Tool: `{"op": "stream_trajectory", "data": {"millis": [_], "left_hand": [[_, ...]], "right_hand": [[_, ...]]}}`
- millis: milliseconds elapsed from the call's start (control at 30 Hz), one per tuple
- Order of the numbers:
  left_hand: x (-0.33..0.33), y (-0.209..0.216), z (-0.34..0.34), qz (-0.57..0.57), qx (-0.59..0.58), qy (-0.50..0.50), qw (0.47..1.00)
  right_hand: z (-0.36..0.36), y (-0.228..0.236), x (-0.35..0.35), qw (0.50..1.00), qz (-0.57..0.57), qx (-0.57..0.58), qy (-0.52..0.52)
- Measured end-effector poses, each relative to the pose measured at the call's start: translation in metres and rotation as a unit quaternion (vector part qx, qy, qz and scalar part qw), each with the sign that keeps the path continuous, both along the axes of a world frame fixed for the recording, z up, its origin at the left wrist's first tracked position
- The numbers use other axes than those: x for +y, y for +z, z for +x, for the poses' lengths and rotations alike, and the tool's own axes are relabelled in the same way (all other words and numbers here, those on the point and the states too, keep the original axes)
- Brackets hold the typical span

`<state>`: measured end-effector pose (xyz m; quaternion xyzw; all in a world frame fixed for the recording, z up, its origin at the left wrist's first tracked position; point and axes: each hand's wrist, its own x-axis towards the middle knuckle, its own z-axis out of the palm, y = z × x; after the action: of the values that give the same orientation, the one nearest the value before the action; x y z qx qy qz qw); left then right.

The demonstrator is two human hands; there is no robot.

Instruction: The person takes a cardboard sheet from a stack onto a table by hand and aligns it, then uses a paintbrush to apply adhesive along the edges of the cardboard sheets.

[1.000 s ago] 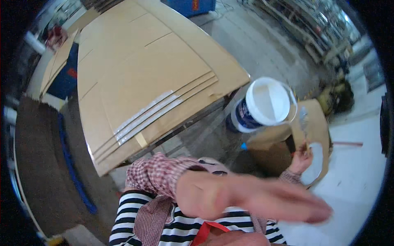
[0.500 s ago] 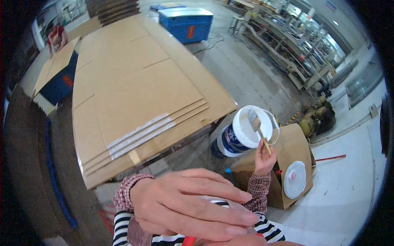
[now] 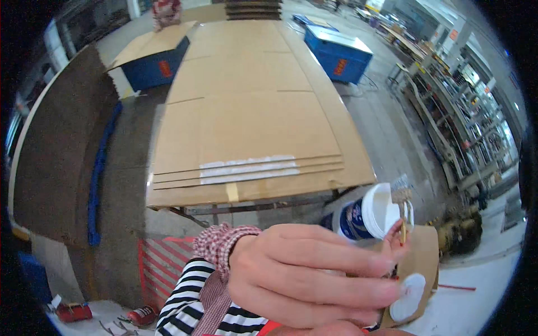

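Observation:
My left hand [image 3: 314,274] is close in front, its fingers stretched out and holding nothing. Behind its fingertips, partly covered by them, my right hand [image 3: 394,245] grips a brush [image 3: 401,196] by its thin wooden handle. The brush head is up, in front of the mouth of a white and blue bucket [image 3: 353,219]. Large flat cardboard sheets [image 3: 246,123] lie stacked on a long table. Their near edges are stepped, and a white coating [image 3: 249,171] runs across the middle of those edges.
A brown cardboard box [image 3: 425,255] with a round white lid [image 3: 407,297] stands at lower right. Blue bins [image 3: 338,56] flank the table's far part, and a person [image 3: 166,14] is behind the left one. Red fire extinguishers [image 3: 143,315] lie at lower left.
The view has swung to the right, so the table now sits in the middle. My right hand still holds the brush near the bucket; my left hand stays outstretched.

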<state>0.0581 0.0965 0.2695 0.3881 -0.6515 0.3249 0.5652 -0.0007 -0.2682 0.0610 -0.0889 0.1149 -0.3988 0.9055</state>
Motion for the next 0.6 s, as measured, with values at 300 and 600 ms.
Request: {"op": "stream_trajectory", "data": {"millis": [300,600], "left_hand": [[0.004,-0.014,-0.01,-0.058,0.171,-0.312,0.933],[-0.012,-0.01,-0.005,-0.032,0.192,-0.405,0.893]], "right_hand": [[-0.02,-0.013,-0.001,0.998,-0.055,0.0,0.023],[-0.037,-0.024,-0.008,1.0,0.001,-0.009,0.005]]}}
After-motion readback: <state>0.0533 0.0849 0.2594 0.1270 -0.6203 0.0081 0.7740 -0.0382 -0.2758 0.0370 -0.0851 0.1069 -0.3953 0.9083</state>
